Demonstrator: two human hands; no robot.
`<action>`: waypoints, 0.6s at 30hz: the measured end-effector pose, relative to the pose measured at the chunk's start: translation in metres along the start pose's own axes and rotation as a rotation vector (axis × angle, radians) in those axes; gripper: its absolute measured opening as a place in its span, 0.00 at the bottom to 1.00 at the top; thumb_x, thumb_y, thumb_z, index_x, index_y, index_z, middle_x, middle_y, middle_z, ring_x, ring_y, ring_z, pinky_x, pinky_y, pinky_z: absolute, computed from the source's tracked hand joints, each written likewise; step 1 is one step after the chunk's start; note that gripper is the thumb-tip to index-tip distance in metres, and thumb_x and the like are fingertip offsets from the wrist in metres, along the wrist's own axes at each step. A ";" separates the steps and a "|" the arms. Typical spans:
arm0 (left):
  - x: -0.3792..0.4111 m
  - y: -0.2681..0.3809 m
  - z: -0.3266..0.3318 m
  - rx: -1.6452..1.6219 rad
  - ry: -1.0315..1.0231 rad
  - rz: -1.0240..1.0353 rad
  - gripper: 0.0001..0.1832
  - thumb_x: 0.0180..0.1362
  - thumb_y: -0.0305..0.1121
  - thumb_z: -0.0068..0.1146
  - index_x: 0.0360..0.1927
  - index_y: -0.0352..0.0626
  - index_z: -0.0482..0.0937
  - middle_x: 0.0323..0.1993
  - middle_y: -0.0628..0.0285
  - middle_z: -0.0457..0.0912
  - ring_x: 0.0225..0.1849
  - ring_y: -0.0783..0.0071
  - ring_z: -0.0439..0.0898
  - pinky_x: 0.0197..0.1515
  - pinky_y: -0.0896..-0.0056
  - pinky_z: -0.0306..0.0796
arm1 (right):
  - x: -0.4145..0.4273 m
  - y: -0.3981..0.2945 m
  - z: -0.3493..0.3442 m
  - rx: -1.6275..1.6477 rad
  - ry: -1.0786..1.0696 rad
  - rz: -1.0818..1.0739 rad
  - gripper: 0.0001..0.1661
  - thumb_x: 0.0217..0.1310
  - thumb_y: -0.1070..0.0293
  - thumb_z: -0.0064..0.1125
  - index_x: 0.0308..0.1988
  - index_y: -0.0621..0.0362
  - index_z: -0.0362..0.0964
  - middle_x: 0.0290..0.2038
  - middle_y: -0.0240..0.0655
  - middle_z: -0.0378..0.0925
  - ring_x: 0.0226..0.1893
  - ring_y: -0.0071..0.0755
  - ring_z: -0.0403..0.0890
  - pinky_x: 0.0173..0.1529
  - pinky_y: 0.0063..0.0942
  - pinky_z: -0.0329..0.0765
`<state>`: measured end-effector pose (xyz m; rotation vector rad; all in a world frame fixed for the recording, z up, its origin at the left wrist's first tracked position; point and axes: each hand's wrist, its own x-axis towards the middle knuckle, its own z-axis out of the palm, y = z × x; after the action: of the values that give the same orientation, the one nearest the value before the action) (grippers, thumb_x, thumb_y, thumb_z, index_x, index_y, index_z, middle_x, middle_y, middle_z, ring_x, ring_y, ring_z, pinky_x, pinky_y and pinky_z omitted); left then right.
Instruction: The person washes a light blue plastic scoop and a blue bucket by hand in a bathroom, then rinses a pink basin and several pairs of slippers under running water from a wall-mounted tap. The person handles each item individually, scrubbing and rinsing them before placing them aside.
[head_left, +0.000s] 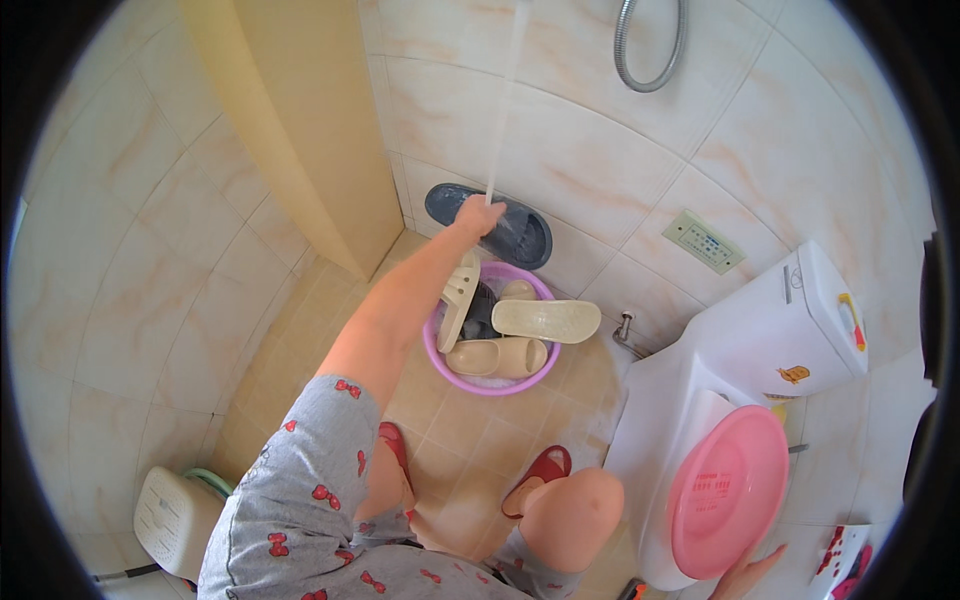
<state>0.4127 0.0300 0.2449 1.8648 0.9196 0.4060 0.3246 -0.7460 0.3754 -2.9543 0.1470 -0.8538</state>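
Note:
My left hand (481, 216) grips a dark blue-grey slide slipper (529, 238) around its middle, near the tiled wall. Falling water strikes the hand and the slipper. Just below stands a purple basin (491, 390) with suds. It holds a beige slipper (499, 358), a cream slipper (546, 321) jutting over the rim, a beige slipper with strap holes (459, 304), partly behind my forearm, and something dark (482, 311). At the lower right my right hand (746, 576) is partly visible, fingers apart, beside a pink basin (731, 495); whether it touches the rim is unclear.
The pink basin rests on a white toilet (660, 450), whose tank (780, 330) carries a yellow-and-red item (853, 322). A wall valve (624, 326) projects nearby. A metal shower hose (651, 75) hangs above. A yellow door (300, 112) and a beige plastic stool (176, 517) are at left.

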 end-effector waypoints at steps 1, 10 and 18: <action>-0.001 -0.005 -0.001 0.013 -0.001 0.049 0.23 0.54 0.46 0.58 0.40 0.33 0.82 0.36 0.45 0.84 0.42 0.50 0.83 0.46 0.58 0.73 | 0.016 -0.035 -0.002 0.164 0.090 -0.128 0.33 0.64 0.65 0.53 0.65 0.65 0.57 0.61 0.47 0.67 0.61 0.45 0.70 0.63 0.37 0.68; -0.040 -0.039 -0.029 -0.384 0.097 -0.070 0.17 0.61 0.38 0.57 0.43 0.30 0.79 0.35 0.57 0.83 0.34 0.70 0.79 0.39 0.64 0.73 | 0.005 -0.474 0.155 1.264 -1.287 -0.125 0.45 0.63 0.45 0.54 0.70 0.57 0.48 0.65 0.46 0.61 0.59 0.40 0.69 0.51 0.39 0.77; -0.030 -0.071 -0.050 -0.379 0.202 -0.239 0.27 0.57 0.47 0.60 0.46 0.28 0.79 0.45 0.46 0.82 0.49 0.57 0.80 0.49 0.59 0.72 | -0.031 -0.658 0.158 1.359 -1.372 -0.078 0.25 0.63 0.51 0.55 0.51 0.57 0.71 0.38 0.39 0.81 0.35 0.41 0.82 0.29 0.38 0.81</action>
<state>0.3322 0.0559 0.2092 1.3698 1.1019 0.5844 0.4315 -0.0840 0.2829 -1.6063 -0.4268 0.8702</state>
